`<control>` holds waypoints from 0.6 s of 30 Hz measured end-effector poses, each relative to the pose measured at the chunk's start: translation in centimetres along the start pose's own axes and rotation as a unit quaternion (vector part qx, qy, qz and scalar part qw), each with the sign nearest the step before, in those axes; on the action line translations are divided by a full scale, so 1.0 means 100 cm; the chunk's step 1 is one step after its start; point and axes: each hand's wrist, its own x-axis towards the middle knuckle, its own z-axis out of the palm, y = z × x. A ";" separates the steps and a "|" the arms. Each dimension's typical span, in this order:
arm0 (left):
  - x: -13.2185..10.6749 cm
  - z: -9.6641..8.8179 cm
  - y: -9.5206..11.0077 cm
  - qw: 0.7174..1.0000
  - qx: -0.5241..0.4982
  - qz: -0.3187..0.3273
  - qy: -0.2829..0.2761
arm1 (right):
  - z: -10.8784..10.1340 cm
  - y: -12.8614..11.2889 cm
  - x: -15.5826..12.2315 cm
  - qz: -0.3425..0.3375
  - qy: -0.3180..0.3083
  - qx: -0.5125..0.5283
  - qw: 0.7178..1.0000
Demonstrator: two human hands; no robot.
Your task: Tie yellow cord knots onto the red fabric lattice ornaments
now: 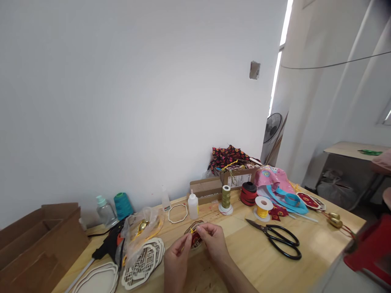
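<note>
apparently the work stood partway, yellow cord (192, 231) already at the red-centred ornament (196, 241) between the fingertips but pinched by left hand (177, 254) and right hand (215, 242), seemingly unfinished, while pale latticed frames (142, 263) lay loose to the fingers' left, untouched.

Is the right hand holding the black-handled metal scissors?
No, the black-handled metal scissors lie on the pale wooden table, apart from the right hand, which is at the thin yellow cord.
</note>
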 end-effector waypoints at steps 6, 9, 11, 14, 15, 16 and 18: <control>-0.002 0.003 0.001 0.999 0.005 0.010 -0.034 | -0.004 0.007 0.004 0.003 -0.007 0.019 1.000; -0.003 0.004 0.000 0.999 0.007 0.013 -0.043 | -0.004 0.008 0.004 0.007 -0.027 0.014 1.000; -0.002 0.004 0.000 0.999 0.009 0.012 -0.037 | -0.003 0.006 0.003 0.007 -0.046 0.003 0.999; -0.001 0.003 0.000 1.000 0.005 0.013 -0.026 | -0.002 0.002 0.000 -0.002 -0.071 -0.027 0.997; -0.001 0.002 0.000 1.000 0.002 0.015 -0.025 | -0.001 0.000 -0.002 -0.009 -0.077 -0.041 0.996; -0.001 0.002 0.000 1.000 -0.002 0.017 -0.027 | -0.001 -0.002 -0.004 -0.017 -0.083 -0.055 0.995; -0.002 0.000 0.000 0.999 -0.009 0.019 -0.032 | 0.001 -0.007 -0.007 -0.034 -0.094 -0.080 0.992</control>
